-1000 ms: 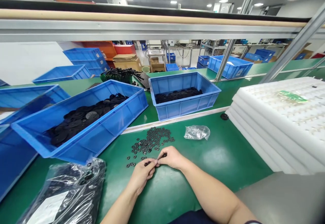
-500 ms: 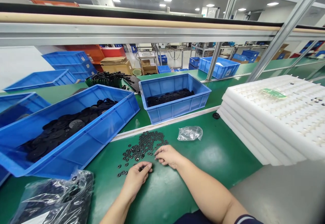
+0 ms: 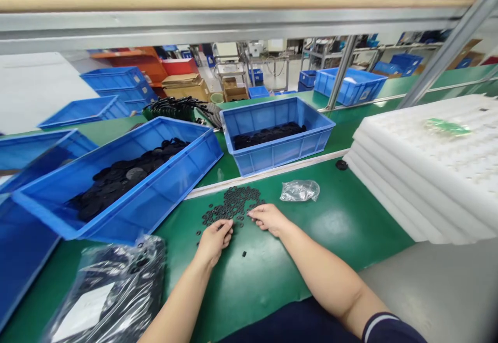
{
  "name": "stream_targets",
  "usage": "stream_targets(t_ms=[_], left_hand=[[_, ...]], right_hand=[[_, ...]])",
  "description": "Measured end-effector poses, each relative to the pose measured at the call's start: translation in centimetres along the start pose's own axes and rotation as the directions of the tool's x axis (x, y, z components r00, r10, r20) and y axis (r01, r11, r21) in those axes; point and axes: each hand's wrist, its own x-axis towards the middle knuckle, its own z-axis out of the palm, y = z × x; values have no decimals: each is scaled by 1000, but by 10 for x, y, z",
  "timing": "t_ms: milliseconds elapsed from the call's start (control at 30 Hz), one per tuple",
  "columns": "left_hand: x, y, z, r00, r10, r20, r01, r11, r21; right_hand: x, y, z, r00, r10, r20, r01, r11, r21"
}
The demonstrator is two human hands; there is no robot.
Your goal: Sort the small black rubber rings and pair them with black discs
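Note:
A scatter of several small black rings point(image 3: 233, 205) lies on the green mat point(image 3: 330, 229). My left hand point(image 3: 215, 239) rests at the near left edge of the pile, fingers curled down onto the rings. My right hand point(image 3: 268, 217) touches the pile's near right edge with fingers bent together. What either hand pinches is too small to make out. One loose black piece point(image 3: 244, 254) lies on the mat between my forearms.
A blue bin point(image 3: 116, 177) of black discs stands at left, and another blue bin point(image 3: 278, 138) stands behind the pile. Stacked white trays point(image 3: 428, 166) fill the right. A crumpled clear bag point(image 3: 299, 191) and a plastic bag of black parts point(image 3: 109, 291) lie on the mat.
Both hands moved forward from the near side of the rings onto the pile and drew apart. A single black piece now lies on the mat behind them.

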Motion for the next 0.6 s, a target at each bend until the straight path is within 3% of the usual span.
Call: stream_targets(t_ms=[100, 200, 333, 467, 533, 600], left_hand=[[-7, 5, -12, 1000, -12, -7, 10, 973, -231], [-23, 7, -21, 1000, -8, 1, 8, 959, -282], [-60, -6, -18, 988, -34, 153, 57, 987, -149], [-89, -30, 1, 937, -158, 313, 149, 987, 53], [-93, -40, 11, 945, -119, 304, 68, 982, 173], [-92, -46, 21, 966, 36, 254, -122, 936, 331]], right_hand=[[0, 1, 0, 999, -19, -26, 17, 999, -49], [-1, 3, 1, 999, -42, -29, 39, 993, -109], [-2, 6, 4, 1000, -29, 1, 29, 986, -166], [-2, 6, 5, 1000, 6, 10, -5, 988, -152], [-2, 5, 5, 1000, 13, 12, -12, 993, -122], [-2, 2, 4, 1000, 12, 3, -12, 996, -86]])
